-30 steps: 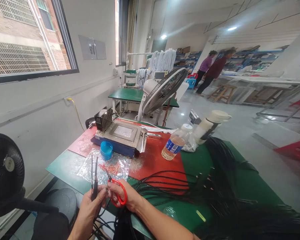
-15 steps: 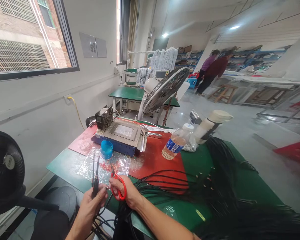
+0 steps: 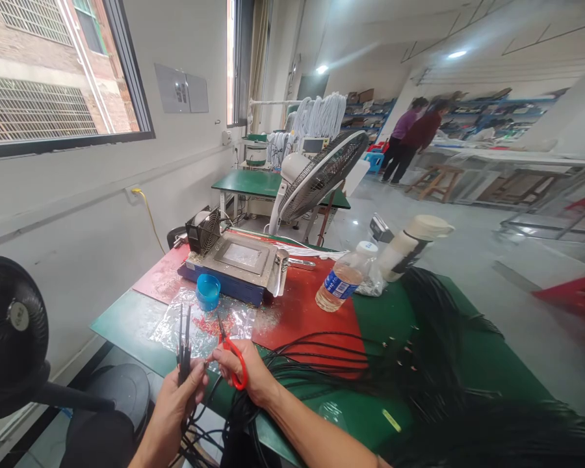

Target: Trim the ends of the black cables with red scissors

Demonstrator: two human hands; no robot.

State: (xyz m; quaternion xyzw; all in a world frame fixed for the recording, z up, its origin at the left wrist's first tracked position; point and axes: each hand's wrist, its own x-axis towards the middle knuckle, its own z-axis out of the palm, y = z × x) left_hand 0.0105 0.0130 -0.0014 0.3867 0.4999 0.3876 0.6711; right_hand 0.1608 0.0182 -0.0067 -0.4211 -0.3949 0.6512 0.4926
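My left hand (image 3: 184, 389) is closed round several black cables (image 3: 184, 356), their ends pointing up past the fingers. Copper-coloured wire shows near those ends. In my right hand (image 3: 246, 370) is a pair of scissors (image 3: 237, 364) with red handles, blades pointing up and away. The thumb and forefinger of that hand pinch close to my left fingertips, at a cable end too small to make out. Below both hands the cables hang down over the table's near edge. Beyond them a clear plastic sheet (image 3: 175, 322) carries reddish scraps, with a blue cup (image 3: 208, 292) on its far side.
A flat heated-looking machine (image 3: 224, 266) with a small fan sits behind the cup. To the right stand a tilted-looking bottle (image 3: 338, 283) and a cream flask (image 3: 409, 244). Black cables (image 3: 433, 331) heap along the table's right. A black fan (image 3: 14, 331) is at left. Two people (image 3: 409, 140) stand far off.
My right hand with the scissors has shifted slightly, and its fingertips have drawn a little apart from my left hand's. The held cables have tilted slightly left.
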